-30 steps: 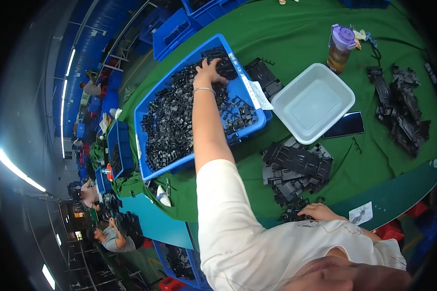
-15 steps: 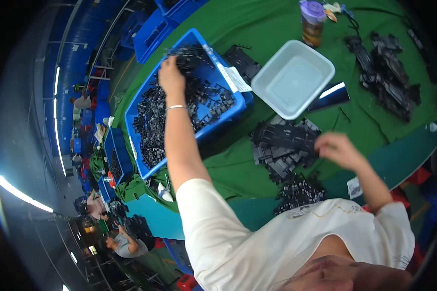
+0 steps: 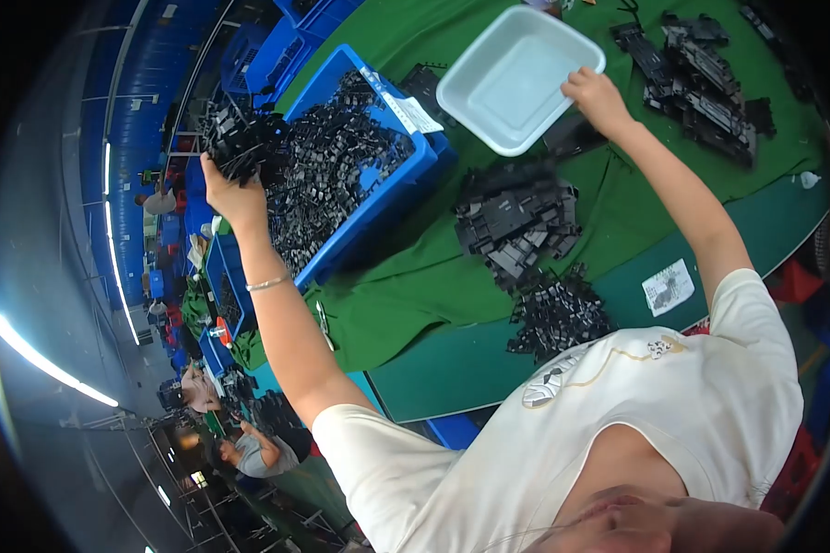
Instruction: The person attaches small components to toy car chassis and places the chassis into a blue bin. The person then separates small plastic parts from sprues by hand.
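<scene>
My left hand [image 3: 234, 195] is closed round a clump of black plastic parts [image 3: 238, 136], held at the far left edge of the blue bin [image 3: 364, 221]. Many small black parts [image 3: 337, 166] fill that bin. On the other side, my right hand [image 3: 601, 100] grips the near right rim of a pale plastic tray [image 3: 503, 78] with nothing in it. Whether the tray is lifted off the cloth I cannot tell. Flat black plastic parts [image 3: 516, 217] are piled in front of it, and a heap of smaller black parts [image 3: 561, 313] lies closer to my chest.
Larger black parts [image 3: 696, 83] lie at the right on the green cloth [image 3: 415, 295]. A dark phone [image 3: 574, 135] is beside the tray. A printed paper [image 3: 668, 288] lies on the near table edge. Other blue bins and people [image 3: 254, 452] are at the left.
My left hand has come up out of the bin's contents and moved left with a clump of parts. My right hand went from the flat parts to the tray's rim. The view has shifted.
</scene>
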Demonstrator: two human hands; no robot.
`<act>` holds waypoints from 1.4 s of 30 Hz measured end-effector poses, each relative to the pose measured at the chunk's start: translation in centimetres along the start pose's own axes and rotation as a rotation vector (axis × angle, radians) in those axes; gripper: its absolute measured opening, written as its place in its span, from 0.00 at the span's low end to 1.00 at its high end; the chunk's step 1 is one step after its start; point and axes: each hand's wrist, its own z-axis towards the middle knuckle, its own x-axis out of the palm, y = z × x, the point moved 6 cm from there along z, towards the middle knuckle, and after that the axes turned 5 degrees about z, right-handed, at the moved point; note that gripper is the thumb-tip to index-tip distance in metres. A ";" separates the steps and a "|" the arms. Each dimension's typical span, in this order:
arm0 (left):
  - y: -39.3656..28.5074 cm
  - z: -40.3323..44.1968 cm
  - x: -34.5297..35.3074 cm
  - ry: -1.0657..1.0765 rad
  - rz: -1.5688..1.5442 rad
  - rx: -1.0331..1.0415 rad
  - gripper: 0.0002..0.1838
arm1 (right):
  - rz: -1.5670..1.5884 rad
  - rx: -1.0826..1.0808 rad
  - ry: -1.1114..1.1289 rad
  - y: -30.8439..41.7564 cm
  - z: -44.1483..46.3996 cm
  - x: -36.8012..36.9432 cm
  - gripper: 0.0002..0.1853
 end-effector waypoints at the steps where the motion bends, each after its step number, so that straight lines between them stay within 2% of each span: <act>1: -0.5 -0.5 -0.9 0.039 -0.005 0.024 0.29 | 0.002 0.015 -0.043 0.0 -0.5 -1.9 0.05; 3: -3.6 -2.5 -3.1 0.085 -0.014 0.200 0.28 | 0.045 0.052 -0.089 -0.1 -1.9 -6.0 0.08; 5: -5.7 -6.1 -4.0 0.153 -0.583 -0.072 0.27 | 0.106 0.116 -0.057 -0.1 -4.9 -9.8 0.12; 7: -7.0 -12.2 -3.1 0.207 -1.030 -0.468 0.25 | 0.127 0.176 -0.043 -0.4 -9.0 -12.4 0.12; 9: -11.9 -17.1 -3.6 0.352 -0.721 -0.369 0.24 | 0.142 0.242 0.022 -0.2 -13.2 -14.2 0.12; 10: -15.4 -19.1 -3.9 0.436 -0.473 -0.175 0.23 | 0.149 0.276 0.060 -0.2 -15.3 -14.9 0.12; 11: -16.7 -22.4 -2.8 0.537 -0.540 -0.294 0.23 | 0.146 0.295 0.076 -0.2 -17.2 -15.3 0.12; 13: -19.2 -27.8 -1.0 0.660 -0.541 -0.354 0.23 | 0.141 0.327 0.097 0.3 -20.4 -15.2 0.12; 17: -21.7 -33.6 2.2 0.638 -0.371 -0.265 0.26 | 0.180 0.318 0.122 1.1 -22.8 -12.7 0.12; 18: -22.0 -35.1 3.6 0.704 -0.273 -0.183 0.29 | 0.181 0.364 0.205 0.8 -23.4 -11.3 0.15; 19: -22.7 -36.2 4.9 0.868 -0.228 -0.148 0.31 | 0.207 0.380 0.255 0.8 -23.6 -10.5 0.16; 20: -23.4 -36.5 5.2 0.903 -0.192 -0.106 0.34 | 0.232 0.393 0.301 1.0 -23.8 -9.9 0.18; 23: -23.4 -35.2 3.7 0.886 -0.190 -0.188 0.37 | 0.143 0.361 0.344 1.7 -23.6 -10.9 0.20; 26: -23.0 -35.2 1.3 0.819 -0.218 -0.299 0.38 | 0.137 0.394 0.310 3.0 -22.5 -13.1 0.18; 28: -22.5 -36.5 0.3 0.778 -0.327 -0.413 0.38 | 0.376 0.404 0.358 5.3 -21.5 -12.6 0.15; 30: -22.5 -39.7 0.8 0.726 -0.289 -0.406 0.32 | 0.714 0.405 0.430 8.8 -21.3 -10.4 0.14; 32: -23.6 -40.5 0.5 0.670 -0.341 -0.484 0.29 | 0.893 0.170 0.508 14.7 -20.0 -8.8 0.14; 34: -23.8 -41.1 0.2 0.610 -0.379 -0.551 0.28 | 0.960 0.148 0.562 19.3 -18.9 -7.9 0.14; 37: -24.0 -41.7 -1.1 0.542 -0.458 -0.626 0.26 | 0.777 -0.017 0.559 22.4 -19.7 -4.3 0.12; 40: -24.1 -43.5 -2.5 0.535 -0.402 -0.546 0.26 | 0.884 0.155 0.481 21.7 -20.2 -3.7 0.09; 41: -24.0 -43.4 -3.6 0.445 -0.362 -0.552 0.21 | 0.923 0.188 0.441 21.2 -20.0 -3.9 0.07; 42: -23.5 -44.0 -4.0 0.413 -0.431 -0.659 0.18 | 0.970 0.263 0.440 20.5 -20.0 -4.1 0.07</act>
